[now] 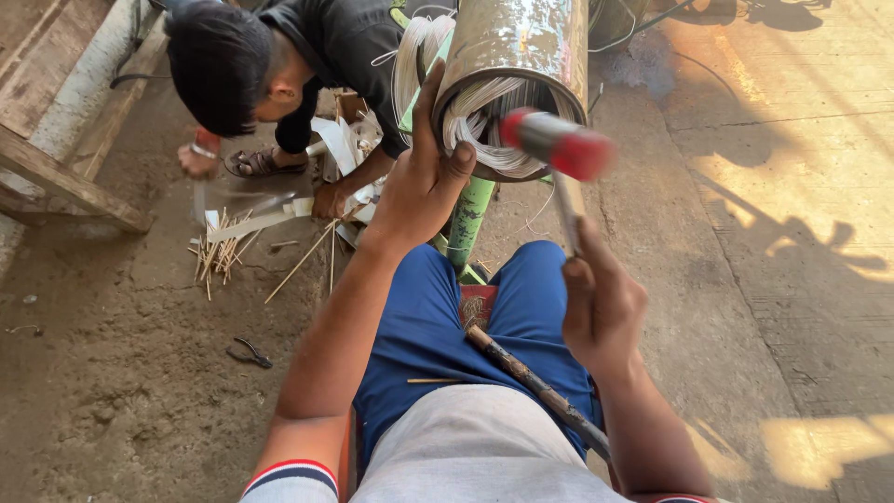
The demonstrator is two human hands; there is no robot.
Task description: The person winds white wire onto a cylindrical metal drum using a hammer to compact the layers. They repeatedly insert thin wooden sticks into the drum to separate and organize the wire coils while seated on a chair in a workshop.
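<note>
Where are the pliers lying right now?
In the head view, the pliers lie on the dirt floor at lower left, beside the person's left arm.
</note>
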